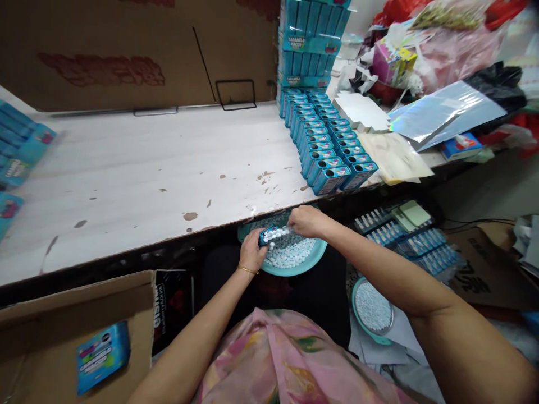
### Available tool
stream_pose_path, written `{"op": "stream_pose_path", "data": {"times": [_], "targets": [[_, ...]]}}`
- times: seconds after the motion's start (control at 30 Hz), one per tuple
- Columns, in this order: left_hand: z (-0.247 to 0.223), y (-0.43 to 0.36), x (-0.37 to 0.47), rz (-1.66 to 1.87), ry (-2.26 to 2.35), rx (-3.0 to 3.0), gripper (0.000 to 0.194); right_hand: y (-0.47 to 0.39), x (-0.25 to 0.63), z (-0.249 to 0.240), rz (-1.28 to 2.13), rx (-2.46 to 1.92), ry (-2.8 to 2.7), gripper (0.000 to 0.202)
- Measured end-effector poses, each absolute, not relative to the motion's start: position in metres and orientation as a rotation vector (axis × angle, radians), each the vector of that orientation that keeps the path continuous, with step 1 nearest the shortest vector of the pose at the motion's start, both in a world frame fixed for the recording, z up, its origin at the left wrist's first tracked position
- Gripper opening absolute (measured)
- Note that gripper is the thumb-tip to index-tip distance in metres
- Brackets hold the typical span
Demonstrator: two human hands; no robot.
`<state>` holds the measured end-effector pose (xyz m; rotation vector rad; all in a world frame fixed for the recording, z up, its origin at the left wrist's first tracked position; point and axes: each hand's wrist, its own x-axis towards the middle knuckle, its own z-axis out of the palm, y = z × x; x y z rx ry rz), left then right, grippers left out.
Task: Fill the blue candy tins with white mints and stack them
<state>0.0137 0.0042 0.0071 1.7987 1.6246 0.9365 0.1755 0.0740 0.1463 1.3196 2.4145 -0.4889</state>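
A person in a pink floral garment (269,359) works with 2 bare hands over a teal basin (295,269) of white pellets (290,252), just below the edge of a scuffed white table (168,168). The left hand (252,252), a thin gold bracelet (247,270) at its wrist, curls its fingers and thumb around a small blue tin (264,238), held tilted above the basin's left side. The right hand (306,221) bends its fingers inward, tips pressed together beside a line of pellets that reaches the tin's open end; whether it pinches a tool cannot be told.

On the table, 2 columns of blue tins (324,151) stand side by side before stacked blue display trays (309,50). To their right lie white card pieces (362,110), shiny sheets (446,112) and plastic bags (463,50). A large cardboard panel (138,50) stands along the far side, and more blue packs (21,146) sit at the left.

At lower left, a blue packet (103,356) lies inside an open carton (46,348). At lower right, a smaller bowl (389,340) of pellets rests near packed blue trays (404,238).
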Motion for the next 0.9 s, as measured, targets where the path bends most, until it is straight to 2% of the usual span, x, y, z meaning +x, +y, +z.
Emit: {"op": "stream_pose_path", "data": {"times": [0.2, 0.37, 0.53, 0.73, 0.9], "targets": [[0.006, 0.006, 0.014, 0.971, 1.6, 1.759, 0.036, 0.071, 0.17, 0.157, -0.433, 1.331, 2.38, 0.029], [0.005, 0.007, 0.01, 1.027, 1.595, 1.684, 0.035, 0.065, 0.207, 0.147, -0.541, 1.418, 2.446, 0.03], [0.012, 0.005, 0.001, 1.049, 1.611, 1.541, 0.037, 0.064, 0.249, 0.089, -0.785, 1.584, 2.422, 0.03], [0.025, -0.002, -0.012, 1.058, 1.687, 1.437, 0.041, 0.053, 0.212, -0.005, -0.641, 1.697, 2.21, 0.035], [0.025, -0.003, -0.014, 1.082, 1.697, 1.422, 0.041, 0.035, 0.192, -0.032, -0.789, 1.547, 2.266, 0.034]]}}
